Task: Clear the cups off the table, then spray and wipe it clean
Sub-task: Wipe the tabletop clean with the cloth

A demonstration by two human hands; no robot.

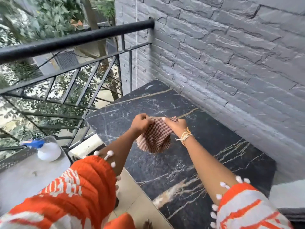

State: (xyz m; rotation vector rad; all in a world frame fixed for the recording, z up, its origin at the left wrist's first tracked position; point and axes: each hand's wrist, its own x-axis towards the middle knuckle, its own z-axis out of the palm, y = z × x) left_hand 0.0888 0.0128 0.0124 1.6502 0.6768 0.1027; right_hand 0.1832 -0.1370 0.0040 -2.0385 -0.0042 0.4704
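Both hands pinch cloth above bench.
Left hand point(139, 123) and right hand point(176, 125) grip the red-checked woven cloth point(155, 137) over the black marble bench point(189, 162); grey brick wall point(231, 63) bounds its far edge.

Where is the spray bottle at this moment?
The spray bottle stands at lower left in the head view, on a grey ledge beside the railing.

Home balcony, upper floor. Black metal railing point(74, 38) runs along my left; through its bars I look down on treetops point(54, 17) and air-conditioner units point(66, 58) on a neighbouring building. Grey stone-clad wall point(231, 55) on my right. Dark marble-top table point(189, 146) fits into the corner. Pale tiled floor point(130, 195) underfoot.
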